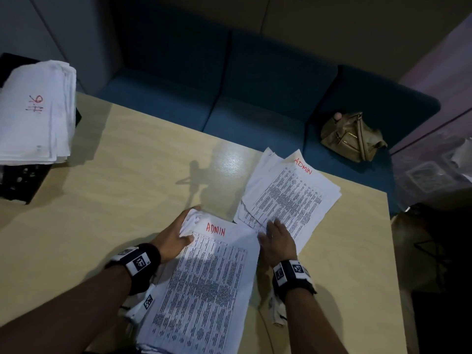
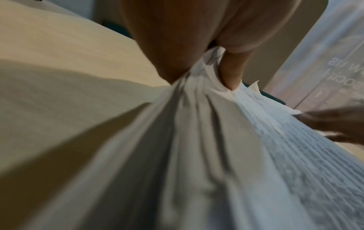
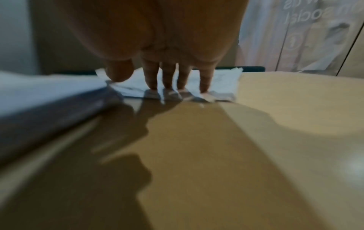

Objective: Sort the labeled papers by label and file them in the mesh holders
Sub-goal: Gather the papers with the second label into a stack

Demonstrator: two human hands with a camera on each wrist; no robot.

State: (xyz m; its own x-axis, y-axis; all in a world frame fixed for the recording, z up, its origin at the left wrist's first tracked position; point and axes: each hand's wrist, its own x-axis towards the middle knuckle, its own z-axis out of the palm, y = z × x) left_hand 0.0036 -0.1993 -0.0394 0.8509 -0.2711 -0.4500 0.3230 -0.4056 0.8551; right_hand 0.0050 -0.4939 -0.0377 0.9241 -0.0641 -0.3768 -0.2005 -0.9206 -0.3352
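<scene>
Left hand (image 1: 171,238) pinched top-left corner of near paper stack (image 1: 204,290), thumb on top, fingers (image 2: 230,73) curled under; I judged grip meant to fan or lift sheets for sorting. Top sheet read "ADMIN" in red. Right hand (image 1: 278,241) lay flat, fingers (image 3: 167,77) spread straight, pressing near edge of second paper pile (image 1: 288,190) on table (image 1: 115,175), likely to steady it; that pile also read "ADMIN". Far left, filed papers (image 1: 33,111) in black mesh holder (image 1: 18,180); red label there unreadable to me. Tan handbag (image 1: 352,136) sat on blue sofa (image 1: 255,98).

dim room | wood table (image 1: 132,159) | blue sofa (image 1: 229,98) | tan bag (image 1: 353,136)
</scene>
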